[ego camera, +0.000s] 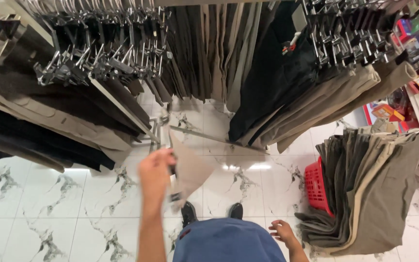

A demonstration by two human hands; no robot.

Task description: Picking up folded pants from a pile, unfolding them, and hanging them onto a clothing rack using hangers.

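Left hand (154, 171) holds tan trousers (189, 170) (hanger-clipped).

You face racks of hanging trousers (204, 48) on clip hangers (98, 58); a red basket (316, 187) sits on the marble-tiled floor (35, 194) beside draped trousers (374, 194).

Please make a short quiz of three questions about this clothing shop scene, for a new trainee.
1. True or false: the left hand holds a beige pair of trousers on a clip hanger.
2. The stack of folded trousers rests on: A) a red basket B) a chair C) a shelf
3. What is the right hand holding?

Key: 1 true; 2 A; 3 nothing, it hangs open beside the stack.
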